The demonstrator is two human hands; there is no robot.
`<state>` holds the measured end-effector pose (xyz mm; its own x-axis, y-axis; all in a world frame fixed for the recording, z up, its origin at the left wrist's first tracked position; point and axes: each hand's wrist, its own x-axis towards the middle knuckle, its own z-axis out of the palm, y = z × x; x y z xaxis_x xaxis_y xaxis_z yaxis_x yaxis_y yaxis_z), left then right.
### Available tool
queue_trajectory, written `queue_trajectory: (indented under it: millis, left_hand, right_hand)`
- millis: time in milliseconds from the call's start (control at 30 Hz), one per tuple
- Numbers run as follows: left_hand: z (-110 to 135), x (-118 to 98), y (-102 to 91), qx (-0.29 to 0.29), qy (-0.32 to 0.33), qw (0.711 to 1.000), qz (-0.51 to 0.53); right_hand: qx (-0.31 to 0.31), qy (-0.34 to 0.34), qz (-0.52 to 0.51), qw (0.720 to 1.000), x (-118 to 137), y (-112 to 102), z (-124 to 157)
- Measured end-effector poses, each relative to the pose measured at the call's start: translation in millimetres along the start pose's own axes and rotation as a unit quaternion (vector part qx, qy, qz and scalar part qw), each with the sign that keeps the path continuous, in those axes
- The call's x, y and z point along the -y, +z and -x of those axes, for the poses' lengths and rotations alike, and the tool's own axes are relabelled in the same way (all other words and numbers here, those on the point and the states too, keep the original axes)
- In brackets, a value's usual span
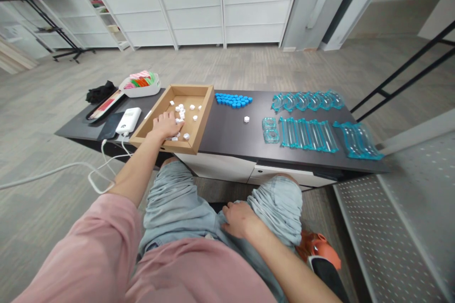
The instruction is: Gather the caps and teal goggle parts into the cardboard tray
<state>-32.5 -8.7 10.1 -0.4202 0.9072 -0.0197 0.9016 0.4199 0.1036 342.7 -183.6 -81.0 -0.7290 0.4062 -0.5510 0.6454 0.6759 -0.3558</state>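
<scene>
Several white pieces (pixel 186 136) in a cardboard box (pixel 203 123) on the worktop (pixel 227 137), my left hand (pixel 166 125) among them, fingers (pixel 172 116) slightly spread, any grip I cannot tell, my right hand (pixel 239 219) on my jeans (pixel 186 206), loosely parted.

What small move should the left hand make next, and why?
I'd probably have the left hand pinch one of the loose white pieces and lift it out of the cardboard box. The hand is already down among them, and a lone white piece sits on the dark tabletop, near the blue pieces.
</scene>
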Motion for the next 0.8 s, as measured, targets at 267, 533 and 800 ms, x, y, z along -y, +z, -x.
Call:
queue_trajectory:
  millis: [267, 533, 800]
  left_hand:
    - [28.4, -133.9, -13.7, -0.173, 0.263, 0.937, 0.15]
    - [41.1, -248.2, 35.7, -0.044, 0.333, 0.938, 0.084]
    - [44.2, -201.1, 5.2, -0.092, 0.301, 0.938, 0.146]
  right_hand:
    - [0.007, 0.006, 0.008, 1.0, -4.5, 6.5, -8.1]
    - [0.012, 0.023, 0.018, 1.0, -13.5, 10.0, -13.8]
    - [0.014, 0.022, 0.0, 1.0, -16.4, 6.7, -10.2]
